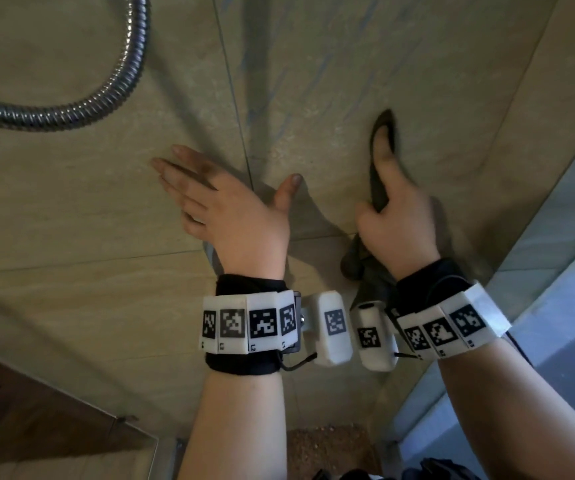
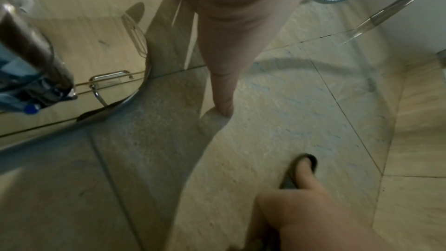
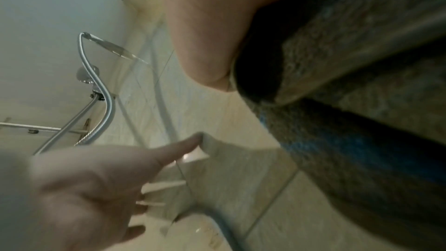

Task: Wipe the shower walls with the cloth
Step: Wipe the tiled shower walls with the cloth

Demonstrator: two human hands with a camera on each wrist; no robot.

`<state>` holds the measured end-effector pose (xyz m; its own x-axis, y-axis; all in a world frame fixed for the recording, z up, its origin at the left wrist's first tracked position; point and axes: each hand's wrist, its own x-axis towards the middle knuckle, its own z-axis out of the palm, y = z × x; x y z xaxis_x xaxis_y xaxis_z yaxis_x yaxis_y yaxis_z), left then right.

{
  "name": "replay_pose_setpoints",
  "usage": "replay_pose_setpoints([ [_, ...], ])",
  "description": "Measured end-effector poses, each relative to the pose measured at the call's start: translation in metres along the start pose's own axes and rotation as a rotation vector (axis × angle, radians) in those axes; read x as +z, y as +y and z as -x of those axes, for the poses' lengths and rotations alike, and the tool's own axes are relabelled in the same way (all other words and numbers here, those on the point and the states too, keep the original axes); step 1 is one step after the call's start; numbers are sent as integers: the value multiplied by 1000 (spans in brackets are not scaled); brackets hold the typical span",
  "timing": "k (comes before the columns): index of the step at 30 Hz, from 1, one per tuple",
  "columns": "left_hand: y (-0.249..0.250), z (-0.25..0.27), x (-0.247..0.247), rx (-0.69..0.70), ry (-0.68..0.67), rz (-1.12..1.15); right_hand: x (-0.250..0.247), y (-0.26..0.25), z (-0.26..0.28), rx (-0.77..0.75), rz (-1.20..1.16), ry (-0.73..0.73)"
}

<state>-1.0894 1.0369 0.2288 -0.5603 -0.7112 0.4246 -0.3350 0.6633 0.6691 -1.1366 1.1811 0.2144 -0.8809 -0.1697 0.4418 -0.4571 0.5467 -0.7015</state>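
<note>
Right hand (image 1: 395,209) pressed the dark cloth (image 1: 381,157) flat against the tiled shower wall (image 1: 314,81), its forefinger stretched along the fabric and the other fingers curled round the bunched lower part, which trailed down past the wrist. Just left of the cloth, the left hand (image 1: 223,202) lay spread on the wall with straight fingers and the thumb pointing toward the cloth; it held nothing and seemed only to steady the body. Both wrists carried white bands with black-and-white markers (image 1: 248,325), close below the cloth. Above the cloth, faint bluish streaks (image 1: 272,98) ran down the tile, and a grout line (image 1: 234,98) passed between the two hands. Farther up and well to the left of the cloth, a ribbed metal shower hose (image 1: 106,91) looped across the wall. To the right of the cloth, the tile met a pale frame edge (image 1: 539,220).

By my judgement the wiping was under way, with the cloth already in contact and the streaked patch above it not yet cleared. The next stroke would call for firm, even pressure carried upward through the streaks, keeping the loose tail of the cloth gathered so it does not drag.
</note>
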Motion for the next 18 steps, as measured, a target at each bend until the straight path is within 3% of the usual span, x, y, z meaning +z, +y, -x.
replay_pose_setpoints([
  [4,-3,-11,-9,33,63,44,17,-7,7,-143,90,-250],
  [7,-9,-21,-11,61,-50,-40,21,-14,3,-197,146,-331],
  [11,-14,-23,-10,101,-76,-39,9,-15,-3,-192,251,-184],
  [15,-11,-23,-9,82,-72,-28,3,-15,-4,-31,131,46],
  [18,-9,-24,-8,76,-78,-21,13,-22,-1,7,64,67],
])
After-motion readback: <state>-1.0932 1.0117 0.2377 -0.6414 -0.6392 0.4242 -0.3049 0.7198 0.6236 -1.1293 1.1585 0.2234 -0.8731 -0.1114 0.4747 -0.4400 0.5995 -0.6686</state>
